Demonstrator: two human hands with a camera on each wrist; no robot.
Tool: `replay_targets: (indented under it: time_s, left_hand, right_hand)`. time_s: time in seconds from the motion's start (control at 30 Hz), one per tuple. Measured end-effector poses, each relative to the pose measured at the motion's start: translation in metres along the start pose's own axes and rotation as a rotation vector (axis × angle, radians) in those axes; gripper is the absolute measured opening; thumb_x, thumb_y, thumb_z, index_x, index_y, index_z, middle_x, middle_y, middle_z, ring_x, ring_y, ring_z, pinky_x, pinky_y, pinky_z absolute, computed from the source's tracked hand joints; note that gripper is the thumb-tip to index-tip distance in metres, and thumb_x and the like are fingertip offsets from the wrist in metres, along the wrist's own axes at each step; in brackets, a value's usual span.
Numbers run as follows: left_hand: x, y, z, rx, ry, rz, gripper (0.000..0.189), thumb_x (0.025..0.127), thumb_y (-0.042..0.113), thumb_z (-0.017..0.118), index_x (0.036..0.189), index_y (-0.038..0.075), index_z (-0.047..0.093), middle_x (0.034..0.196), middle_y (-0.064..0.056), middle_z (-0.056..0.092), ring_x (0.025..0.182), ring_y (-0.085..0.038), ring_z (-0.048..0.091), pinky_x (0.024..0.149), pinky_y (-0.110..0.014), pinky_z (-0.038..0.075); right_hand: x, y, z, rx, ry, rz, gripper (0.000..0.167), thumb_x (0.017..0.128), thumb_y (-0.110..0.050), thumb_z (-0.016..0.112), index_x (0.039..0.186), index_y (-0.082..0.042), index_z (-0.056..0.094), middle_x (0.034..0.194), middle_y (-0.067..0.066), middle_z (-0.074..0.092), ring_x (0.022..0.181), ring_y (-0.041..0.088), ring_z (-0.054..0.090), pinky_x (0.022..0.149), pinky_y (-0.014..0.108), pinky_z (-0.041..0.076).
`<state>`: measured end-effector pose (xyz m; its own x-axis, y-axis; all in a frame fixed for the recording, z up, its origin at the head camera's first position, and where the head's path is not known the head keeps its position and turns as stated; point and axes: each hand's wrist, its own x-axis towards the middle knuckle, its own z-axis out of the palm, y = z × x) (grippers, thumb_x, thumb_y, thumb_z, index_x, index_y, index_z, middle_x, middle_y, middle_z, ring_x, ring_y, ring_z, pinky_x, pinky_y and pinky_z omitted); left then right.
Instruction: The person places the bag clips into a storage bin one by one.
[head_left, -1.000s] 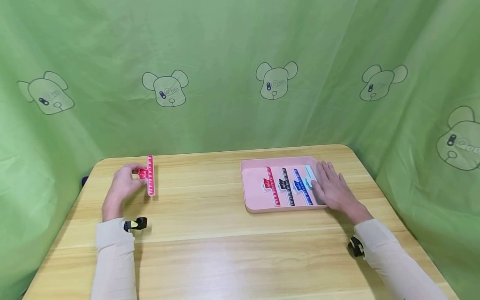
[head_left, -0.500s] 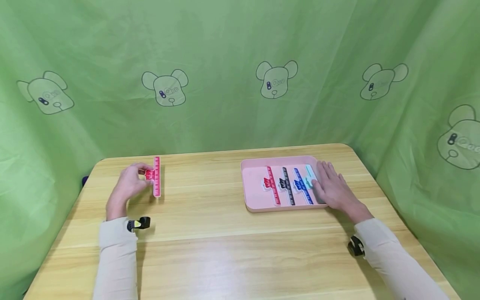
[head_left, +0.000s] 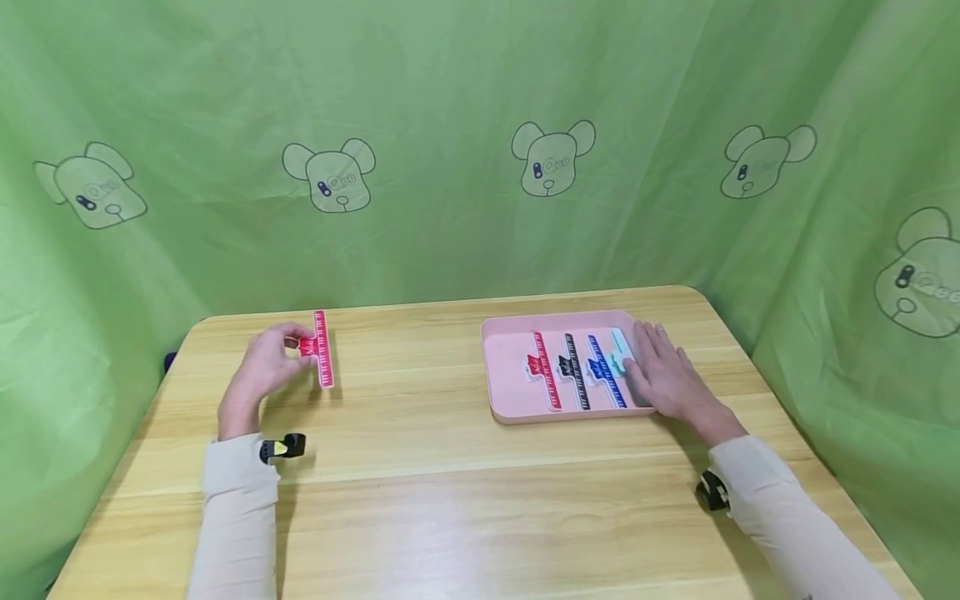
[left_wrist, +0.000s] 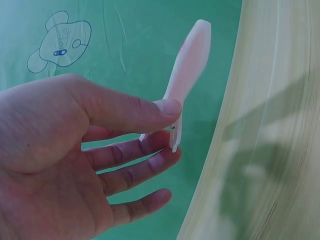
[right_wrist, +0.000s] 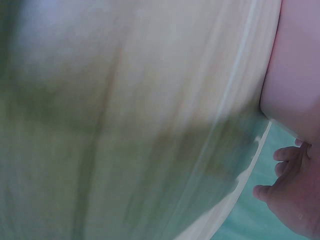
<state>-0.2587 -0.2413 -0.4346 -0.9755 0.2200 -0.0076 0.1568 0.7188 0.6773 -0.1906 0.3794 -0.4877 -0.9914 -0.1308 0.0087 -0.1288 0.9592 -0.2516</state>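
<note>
In the head view my left hand (head_left: pixel 268 360) pinches a pink-red page clip (head_left: pixel 323 350) with a piano-key pattern by its handle, over the table's left side. The left wrist view shows the thumb on one side of the pink clip (left_wrist: pixel 191 62) and fingertips on the other, its long bar pointing up. My right hand (head_left: pixel 672 379) rests with straight fingers along the right rim of a pink tray (head_left: pixel 502 393). Inside the tray lie a red clip (head_left: pixel 546 372), a black clip (head_left: pixel 576 372), a blue clip (head_left: pixel 607 372) and a turquoise clip (head_left: pixel 618 343), partly hidden by the right hand.
The wooden table (head_left: pixel 405 367) stretches between the left hand and the tray. A green curtain (head_left: pixel 450 233) with mouse-like face prints encloses its back and sides. Black wrist cameras, such as the left camera (head_left: pixel 288 446), sit at both cuffs.
My left hand has carried the pink-red clip a little to the right, and the clip's bar has tilted slightly. The right hand and the tray have stayed in place.
</note>
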Motion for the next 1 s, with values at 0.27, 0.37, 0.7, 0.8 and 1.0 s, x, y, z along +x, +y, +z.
replay_targets:
  time_s: [0.27,0.37,0.7,0.8,1.0]
  left_hand:
    - [0.001,0.006,0.005,0.022,0.019,0.031,0.046,0.088,-0.001,0.072,0.132,-0.006,0.058,0.129,-0.029,0.060,0.122,-0.047,0.054,0.105,-0.062,0.043]
    - [0.001,0.007,0.007,0.027,0.023,0.048,0.045,0.088,-0.001,0.073,0.131,-0.006,0.058,0.128,-0.028,0.060,0.120,-0.047,0.055,0.104,-0.063,0.043]
    - [0.001,0.010,0.012,0.029,0.038,0.084,0.044,0.088,0.001,0.073,0.129,-0.005,0.059,0.129,-0.027,0.061,0.118,-0.046,0.058,0.102,-0.061,0.045]
    - [0.002,0.012,0.013,0.027,0.050,0.099,0.043,0.088,0.001,0.073,0.128,-0.005,0.060,0.129,-0.027,0.062,0.118,-0.046,0.059,0.101,-0.061,0.046]
    - [0.002,0.019,0.018,0.010,0.063,0.105,0.043,0.088,0.001,0.075,0.128,-0.005,0.061,0.127,-0.026,0.063,0.117,-0.045,0.059,0.099,-0.059,0.048]
  right_hand:
    - [0.001,0.002,0.003,0.001,0.001,-0.001,0.074,0.110,-0.041,0.029,0.161,0.004,0.000,0.166,0.032,0.004,0.153,0.050,0.001,0.118,0.072,0.008]
    - [0.001,0.003,0.005,0.002,0.004,-0.002,0.074,0.110,-0.041,0.028,0.161,0.004,0.000,0.166,0.032,0.004,0.153,0.050,0.001,0.118,0.072,0.008]
    - [0.003,0.006,0.008,0.012,0.008,-0.006,0.075,0.110,-0.042,0.028,0.161,0.003,-0.002,0.166,0.030,0.003,0.153,0.049,0.000,0.118,0.072,0.007]
    - [0.003,0.006,0.009,0.014,0.018,-0.005,0.075,0.110,-0.044,0.028,0.162,0.002,-0.002,0.167,0.030,0.004,0.153,0.049,0.001,0.118,0.071,0.007]
    - [0.004,0.007,0.010,0.011,0.021,-0.010,0.075,0.110,-0.043,0.028,0.162,0.002,-0.002,0.167,0.030,0.004,0.153,0.050,0.002,0.118,0.071,0.007]
